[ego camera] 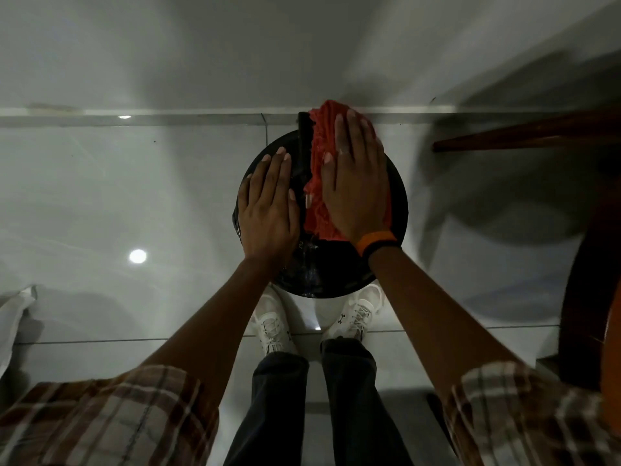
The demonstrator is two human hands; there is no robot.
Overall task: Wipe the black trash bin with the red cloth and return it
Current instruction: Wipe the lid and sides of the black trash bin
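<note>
The black trash bin (pixel 336 277) stands at the person's feet. Right hand (pixel 356 190), flat and spread, presses the red cloth (pixel 319 183) onto its lid's right half; left hand (pixel 268 203) lies open, empty, left of the lid's central ridge.

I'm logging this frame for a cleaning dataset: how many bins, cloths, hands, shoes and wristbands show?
Bin: 1
Cloth: 1
Hands: 2, left hand, right hand
Shoes: 2, left shoe, right shoe
Wristband: 1
Total: 7
</note>
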